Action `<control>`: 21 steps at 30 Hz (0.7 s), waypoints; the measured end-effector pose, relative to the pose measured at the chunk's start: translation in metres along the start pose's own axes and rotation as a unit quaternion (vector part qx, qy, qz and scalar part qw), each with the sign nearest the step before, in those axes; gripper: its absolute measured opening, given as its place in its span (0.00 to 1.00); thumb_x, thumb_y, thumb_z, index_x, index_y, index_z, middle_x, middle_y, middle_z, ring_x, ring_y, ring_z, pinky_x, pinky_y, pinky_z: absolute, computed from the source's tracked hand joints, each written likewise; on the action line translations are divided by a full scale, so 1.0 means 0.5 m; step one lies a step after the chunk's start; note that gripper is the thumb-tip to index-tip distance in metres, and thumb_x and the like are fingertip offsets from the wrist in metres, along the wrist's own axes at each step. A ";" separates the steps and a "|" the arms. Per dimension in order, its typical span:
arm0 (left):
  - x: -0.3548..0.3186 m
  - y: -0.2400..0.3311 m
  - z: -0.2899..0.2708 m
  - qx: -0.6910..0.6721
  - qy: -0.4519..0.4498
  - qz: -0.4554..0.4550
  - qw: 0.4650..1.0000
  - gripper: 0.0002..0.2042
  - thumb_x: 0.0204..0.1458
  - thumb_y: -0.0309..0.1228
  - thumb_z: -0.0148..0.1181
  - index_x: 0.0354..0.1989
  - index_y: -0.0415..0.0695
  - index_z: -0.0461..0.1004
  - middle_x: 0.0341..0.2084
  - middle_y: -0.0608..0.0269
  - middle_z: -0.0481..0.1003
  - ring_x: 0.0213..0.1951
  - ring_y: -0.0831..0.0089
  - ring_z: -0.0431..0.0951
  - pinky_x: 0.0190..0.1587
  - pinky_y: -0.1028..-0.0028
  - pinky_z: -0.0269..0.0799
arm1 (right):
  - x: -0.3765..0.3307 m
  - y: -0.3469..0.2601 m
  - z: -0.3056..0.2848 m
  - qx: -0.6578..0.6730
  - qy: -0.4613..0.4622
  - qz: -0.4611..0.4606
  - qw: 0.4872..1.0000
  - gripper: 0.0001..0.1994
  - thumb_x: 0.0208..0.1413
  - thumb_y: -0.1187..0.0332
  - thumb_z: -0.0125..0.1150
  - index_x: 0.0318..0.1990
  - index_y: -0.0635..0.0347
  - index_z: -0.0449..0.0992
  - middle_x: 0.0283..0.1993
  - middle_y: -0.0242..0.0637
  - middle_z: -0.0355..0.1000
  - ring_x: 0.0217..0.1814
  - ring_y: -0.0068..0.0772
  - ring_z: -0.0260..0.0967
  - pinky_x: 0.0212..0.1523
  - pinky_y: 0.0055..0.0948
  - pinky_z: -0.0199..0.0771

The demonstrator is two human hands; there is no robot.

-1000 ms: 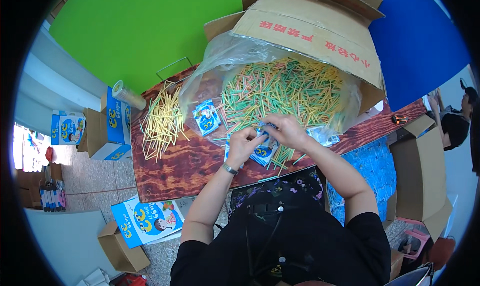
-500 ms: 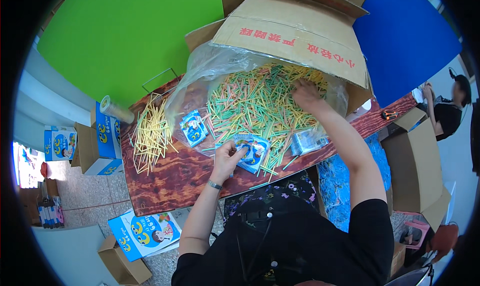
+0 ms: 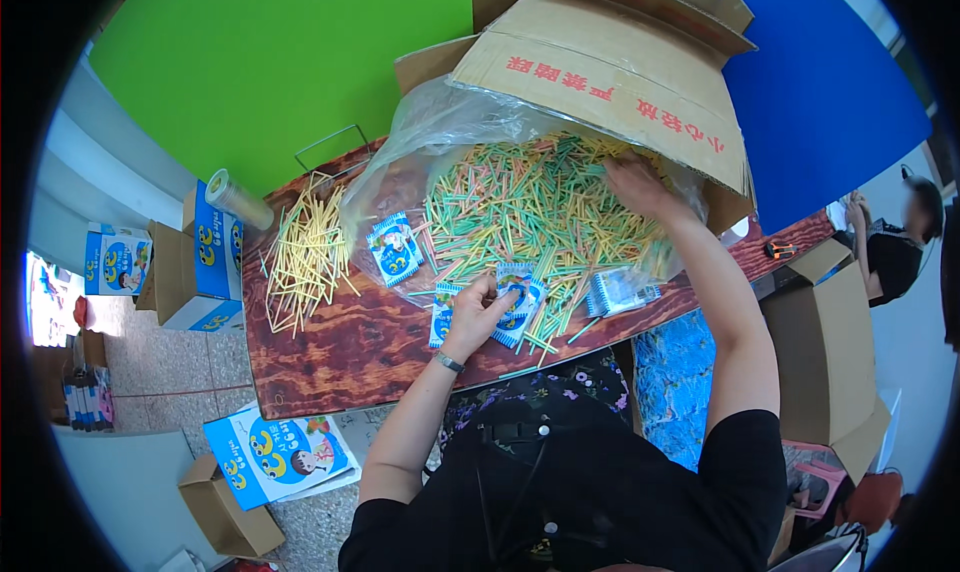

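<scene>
My left hand [image 3: 478,318] is at the table's near edge, its thumb and fingers closed on a small blue-and-white packet [image 3: 519,319]. Part of another such packet [image 3: 440,322] shows beside that hand. Farther right, my right hand [image 3: 643,189] reaches into a big heap of thin pink, green and yellow sticks [image 3: 525,197]. Its fingertips are among the sticks, so whether they grip any is hidden. One more packet [image 3: 396,249] lies left of the heap, and a clear-looking packet with blue edges [image 3: 620,293] lies at its near right.
The heap spills from a clear plastic bag [image 3: 415,137] in a tipped cardboard carton [image 3: 600,62]. Yellow sticks [image 3: 308,257] form a separate pile at left, near a clear jar [image 3: 238,200]. Open cartons [image 3: 828,357] stand right. A person [image 3: 893,237] is at far right.
The whole view has shifted slightly. My right hand stays in the stick heap, and my left hand stays on the packet. More of the packet beside my left hand now shows.
</scene>
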State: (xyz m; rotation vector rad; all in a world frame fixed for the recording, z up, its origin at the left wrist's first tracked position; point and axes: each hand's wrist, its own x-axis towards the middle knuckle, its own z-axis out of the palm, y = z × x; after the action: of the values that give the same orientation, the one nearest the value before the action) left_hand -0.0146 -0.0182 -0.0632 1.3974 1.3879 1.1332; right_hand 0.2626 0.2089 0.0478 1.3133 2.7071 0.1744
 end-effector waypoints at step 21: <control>0.000 0.065 0.012 -0.004 0.048 0.008 0.999 0.07 0.51 0.29 0.66 0.32 0.40 0.75 0.21 0.73 0.69 0.26 0.87 0.68 0.27 0.82 0.64 | -0.023 -0.060 -0.038 0.474 0.053 0.015 0.879 0.16 0.68 0.56 0.44 0.45 0.61 0.68 0.32 0.34 0.70 0.34 0.26 0.69 0.44 0.27 0.69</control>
State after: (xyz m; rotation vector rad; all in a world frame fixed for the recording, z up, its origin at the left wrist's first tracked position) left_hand -0.0012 -0.0188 -0.0329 1.3667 1.4404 1.2298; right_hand 0.2433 0.1804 0.0624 1.5279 2.9335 -1.2656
